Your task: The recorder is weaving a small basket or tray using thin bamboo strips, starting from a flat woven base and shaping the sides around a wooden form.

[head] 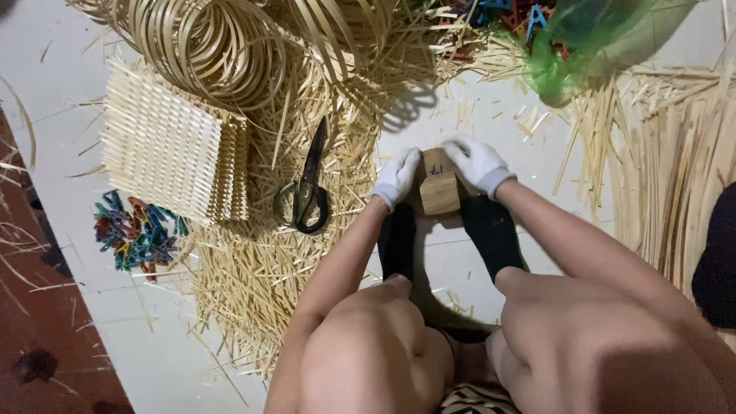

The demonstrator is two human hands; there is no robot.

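Note:
A small wooden block stands on the pale floor between my two black-socked feet. My left hand, in a white glove, grips the block's left side. My right hand, also gloved in white, holds its upper right corner. Both forearms reach down over my bare knees at the bottom of the view. Black scissors lie shut on straw-coloured bamboo slivers just left of my left hand.
A stack of woven bamboo mats lies at the left, with coiled bamboo strips behind it. Coloured clips are piled at the far left. A green net bag sits at the top right. Loose bamboo sticks cover the right side.

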